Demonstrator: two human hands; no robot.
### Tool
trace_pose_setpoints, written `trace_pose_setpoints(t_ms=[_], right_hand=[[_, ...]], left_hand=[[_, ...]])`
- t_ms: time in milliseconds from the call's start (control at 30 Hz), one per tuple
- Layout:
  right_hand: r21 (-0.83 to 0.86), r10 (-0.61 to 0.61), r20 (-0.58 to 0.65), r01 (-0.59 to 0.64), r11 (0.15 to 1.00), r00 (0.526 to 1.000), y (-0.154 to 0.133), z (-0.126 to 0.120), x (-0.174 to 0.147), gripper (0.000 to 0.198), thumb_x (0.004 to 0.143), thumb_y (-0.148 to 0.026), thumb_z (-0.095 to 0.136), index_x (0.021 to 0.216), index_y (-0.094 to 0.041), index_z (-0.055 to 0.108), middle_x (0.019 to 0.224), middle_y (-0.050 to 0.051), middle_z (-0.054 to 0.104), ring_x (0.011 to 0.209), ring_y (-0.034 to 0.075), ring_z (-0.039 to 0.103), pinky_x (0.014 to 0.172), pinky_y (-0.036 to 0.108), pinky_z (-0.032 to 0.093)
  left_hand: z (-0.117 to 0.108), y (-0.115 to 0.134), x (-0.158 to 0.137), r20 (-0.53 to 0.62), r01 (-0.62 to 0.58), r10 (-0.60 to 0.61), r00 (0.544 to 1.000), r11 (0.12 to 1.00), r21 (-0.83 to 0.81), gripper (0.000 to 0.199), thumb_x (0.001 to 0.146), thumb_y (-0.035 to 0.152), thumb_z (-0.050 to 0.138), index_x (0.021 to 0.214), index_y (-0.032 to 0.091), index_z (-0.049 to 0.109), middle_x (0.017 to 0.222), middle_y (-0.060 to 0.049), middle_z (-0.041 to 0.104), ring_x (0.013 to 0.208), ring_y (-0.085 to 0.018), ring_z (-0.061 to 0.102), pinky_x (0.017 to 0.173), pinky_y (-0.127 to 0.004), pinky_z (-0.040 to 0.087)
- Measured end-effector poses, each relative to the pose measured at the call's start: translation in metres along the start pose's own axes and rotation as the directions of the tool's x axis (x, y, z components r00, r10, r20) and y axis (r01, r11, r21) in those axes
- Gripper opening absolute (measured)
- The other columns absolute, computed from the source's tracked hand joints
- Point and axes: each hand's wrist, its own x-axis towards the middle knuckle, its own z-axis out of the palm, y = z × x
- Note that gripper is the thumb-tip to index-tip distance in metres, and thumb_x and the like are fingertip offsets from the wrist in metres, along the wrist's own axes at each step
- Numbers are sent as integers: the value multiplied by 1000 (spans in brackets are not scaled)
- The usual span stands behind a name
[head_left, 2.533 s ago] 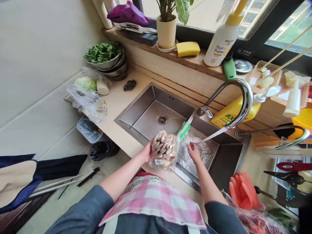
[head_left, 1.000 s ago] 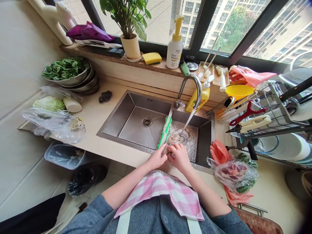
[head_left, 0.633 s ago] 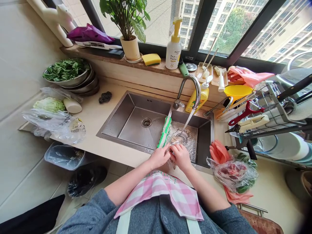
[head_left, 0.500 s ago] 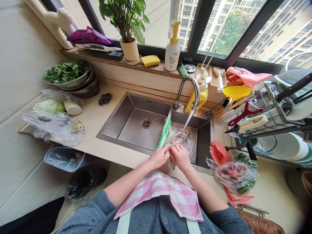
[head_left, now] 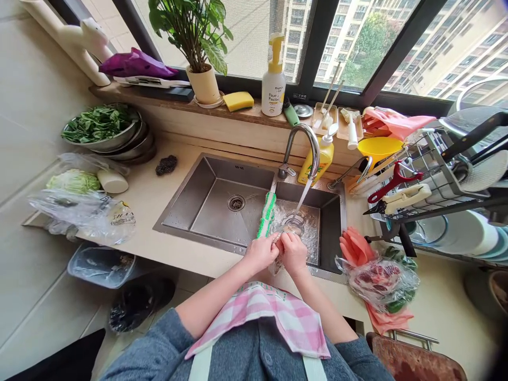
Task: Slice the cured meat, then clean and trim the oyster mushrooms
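My left hand point(head_left: 262, 252) and my right hand point(head_left: 292, 251) meet at the front edge of the small right sink basin point(head_left: 332, 233). The fingers of both are closed on a crumpled, see-through plastic bag point(head_left: 277, 266), part of which hangs below them. What the bag holds is mostly hidden by my hands. Just beyond, water runs from the curved faucet point(head_left: 313, 143) into the basin. A green-and-white cloth point(head_left: 267, 214) drapes over the divider beside my left hand.
The large left basin point(head_left: 214, 211) has a drain in its middle. Right of the sink lie pink rubber gloves point(head_left: 354, 247) and plastic-wrapped meat point(head_left: 377, 278). A dish rack point(head_left: 432, 206) stands beyond them. Bagged cabbage point(head_left: 73, 181) and a bowl of greens point(head_left: 101, 124) sit at left.
Both hands remain at the basin's front edge on the plastic bag, their fingers drawn slightly closer together. The whole view has shifted a little. Water keeps running.
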Motion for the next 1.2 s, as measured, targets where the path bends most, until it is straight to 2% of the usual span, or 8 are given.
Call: trace_pose_setpoints(t_ms=[167, 300, 467, 567, 700, 800, 1033, 1200], right_hand=[[4, 273, -24, -273, 962, 962, 22, 1, 8, 21, 82, -21, 46, 61, -19, 49, 62, 0, 51, 60, 13, 42, 53, 25, 22], [102, 607, -129, -599, 795, 784, 77, -26, 28, 21, 82, -25, 44, 62, -20, 46, 55, -4, 44, 51, 11, 36, 50, 24, 22], [481, 352, 160, -384, 788, 922, 68, -48, 24, 21, 85, -33, 45, 69, -20, 51, 60, -3, 50, 54, 10, 44, 53, 21, 34], [617, 149, 339, -339, 710, 929, 30, -38, 3, 14, 85, -28, 44, 80, -20, 55, 82, 1, 62, 57, 10, 51, 53, 21, 40], [623, 42, 326, -248, 742, 944, 2, -24, -18, 22, 84, -20, 45, 103, -22, 55, 115, 6, 58, 83, 15, 60, 70, 26, 47], [577, 45, 291, -212, 789, 956, -3, -22, -23, 29, 84, -19, 45, 112, -23, 53, 110, 7, 60, 99, 18, 56, 81, 30, 45], [570, 193, 326, -355, 741, 925, -7, -20, -26, 9, 83, -22, 50, 80, -20, 58, 71, 1, 57, 63, 13, 51, 59, 23, 41], [616, 11, 370, -254, 746, 929, 1, -32, -40, 18, 86, -21, 45, 69, -20, 54, 69, 1, 54, 65, 13, 50, 60, 22, 39]], left_hand=[[4, 2, 0, -22, -4, 6, 1000, 998, 58, 48, 81, 22, 39, 127, 26, 50, 102, -9, 66, 93, -26, 62, 79, -34, 45], [5, -11, -4, 13, 28, -27, 1000, 998, -48, 49, 78, 19, 42, 126, 27, 51, 99, -7, 68, 91, -23, 63, 77, -28, 44], [8, -25, 6, 0, 25, -25, 1000, 984, -179, 47, 81, 28, 43, 126, 25, 51, 106, -6, 67, 94, -22, 62, 78, -27, 44], [14, -28, 12, 3, 33, -33, 999, 973, -230, 46, 83, 28, 40, 127, 22, 51, 111, -7, 66, 98, -22, 62, 82, -27, 44], [19, -30, 11, -43, -27, 17, 999, 964, -265, 45, 86, 26, 34, 128, 19, 50, 126, -7, 56, 113, -20, 54, 95, -27, 39], [19, -27, 7, -66, -63, 48, 997, 966, -252, 46, 87, 28, 33, 129, 18, 48, 128, -6, 54, 115, -18, 52, 98, -27, 38], [22, -19, 0, -95, -81, 66, 993, 983, -163, 47, 88, 29, 31, 133, 21, 42, 128, -8, 53, 114, -21, 52, 97, -32, 40], [22, -30, 9, -104, -21, -2, 995, 977, -214, 45, 89, 25, 29, 130, 17, 45, 126, -10, 54, 113, -20, 52, 98, -31, 39]])
